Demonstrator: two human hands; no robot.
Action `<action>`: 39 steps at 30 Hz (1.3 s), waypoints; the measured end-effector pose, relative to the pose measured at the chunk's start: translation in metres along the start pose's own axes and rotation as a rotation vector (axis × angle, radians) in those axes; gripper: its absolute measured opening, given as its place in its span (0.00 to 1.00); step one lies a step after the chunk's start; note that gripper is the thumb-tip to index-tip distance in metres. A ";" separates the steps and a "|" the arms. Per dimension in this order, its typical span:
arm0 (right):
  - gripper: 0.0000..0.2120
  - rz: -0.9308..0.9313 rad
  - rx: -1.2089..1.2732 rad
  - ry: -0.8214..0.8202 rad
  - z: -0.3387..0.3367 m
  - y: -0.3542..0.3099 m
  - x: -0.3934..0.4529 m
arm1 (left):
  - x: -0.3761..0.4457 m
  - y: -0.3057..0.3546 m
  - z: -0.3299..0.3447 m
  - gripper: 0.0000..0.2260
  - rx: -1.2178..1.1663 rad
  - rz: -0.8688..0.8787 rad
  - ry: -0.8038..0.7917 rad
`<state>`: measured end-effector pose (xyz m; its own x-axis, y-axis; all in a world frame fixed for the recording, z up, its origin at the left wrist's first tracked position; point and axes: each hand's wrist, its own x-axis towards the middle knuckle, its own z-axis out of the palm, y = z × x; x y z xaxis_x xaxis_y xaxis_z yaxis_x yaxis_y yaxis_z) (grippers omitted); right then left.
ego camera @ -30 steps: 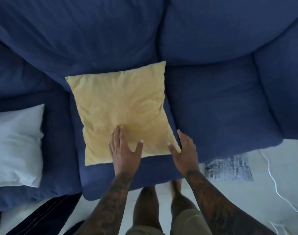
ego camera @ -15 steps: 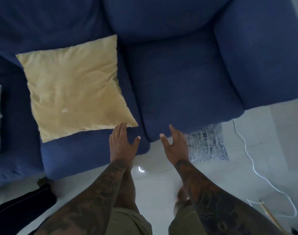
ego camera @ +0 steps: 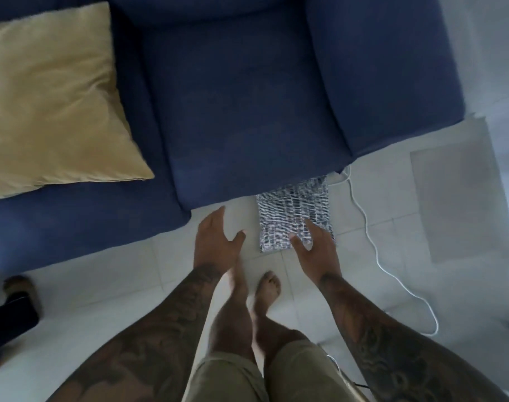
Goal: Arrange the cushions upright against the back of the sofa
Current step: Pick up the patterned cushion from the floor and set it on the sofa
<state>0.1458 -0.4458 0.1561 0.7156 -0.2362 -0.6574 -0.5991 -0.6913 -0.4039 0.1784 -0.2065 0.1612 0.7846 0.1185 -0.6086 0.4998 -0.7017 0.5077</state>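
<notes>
Shoe [ego camera: 21, 288], brown, at the far left edge on the pale tiled floor [ego camera: 102, 291], with a dark trouser leg [ego camera: 7, 323] above it, so somebody else is standing there. Moving right, we've got the square mustard-yellow fabric cushion [ego camera: 50, 103] lying flat on the seat of the navy blue fabric sofa [ego camera: 241, 97], its near corner pointing toward the gap between two seat pads. It's well off to the left of both our hands and nothing is touching it.

Next over, our left hand [ego camera: 215, 242] hangs over the tiles just in front of the sofa's front edge, fingers spread loose, thumb out, holding nothing. Below it we can see our own bare feet [ego camera: 267, 288] and khaki shorts [ego camera: 230, 378].

Then our right hand [ego camera: 317, 250], also wide and empty, palm down, hovers right over the near corner of the black-and-white patterned woven cushion [ego camera: 291, 216]. That one lies flat on the floor, its far end tucked under the sofa's front edge. We can't tell if the fingertips actually touch it.

Further right, a white cable [ego camera: 372, 245] snakes across the tiles, and a flat pale grey panel [ego camera: 461, 192] sits beyond the sofa's arm.
</notes>
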 end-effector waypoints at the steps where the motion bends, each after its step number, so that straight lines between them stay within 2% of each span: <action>1: 0.39 0.009 -0.007 0.013 -0.004 0.004 0.004 | 0.003 0.004 0.009 0.36 0.003 0.007 -0.014; 3: 0.44 0.018 -0.001 0.028 -0.008 0.017 0.018 | 0.011 0.011 0.028 0.36 0.002 0.008 -0.049; 7: 0.44 0.021 -0.066 0.031 -0.015 0.051 0.055 | 0.033 0.019 0.068 0.37 0.064 0.012 -0.144; 10: 0.43 -0.001 -0.103 0.004 -0.019 0.074 0.074 | 0.039 0.025 0.097 0.37 0.089 -0.024 -0.191; 13: 0.38 -0.012 -0.153 -0.024 -0.029 0.095 0.092 | 0.049 0.036 0.123 0.38 0.113 -0.094 -0.238; 21: 0.35 -0.067 -0.282 -0.122 -0.049 0.161 0.172 | 0.097 0.038 0.200 0.39 0.185 -0.168 -0.207; 26: 0.35 -0.078 -0.329 -0.178 -0.018 0.201 0.233 | 0.147 0.020 0.262 0.39 0.222 -0.201 -0.257; 29: 0.36 -0.083 -0.322 -0.172 0.008 0.225 0.271 | 0.179 0.002 0.300 0.41 0.278 -0.187 -0.298; 31: 0.37 -0.066 -0.304 -0.197 0.051 0.259 0.320 | 0.221 -0.031 0.353 0.43 0.271 -0.243 -0.311; 32: 0.38 -0.068 -0.300 -0.212 0.052 0.257 0.325 | 0.225 -0.029 0.354 0.44 0.260 -0.250 -0.322; 35: 0.40 -0.067 -0.326 -0.198 0.074 0.269 0.353 | 0.248 -0.042 0.377 0.51 0.231 -0.236 -0.304; 39: 0.40 -0.045 -0.345 -0.178 0.116 0.293 0.397 | 0.286 -0.077 0.421 0.53 0.204 -0.238 -0.270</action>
<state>0.2125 -0.6632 -0.2967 0.6472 -0.0991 -0.7558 -0.3903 -0.8947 -0.2170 0.2102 -0.4139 -0.3089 0.5182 0.1249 -0.8461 0.5513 -0.8051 0.2188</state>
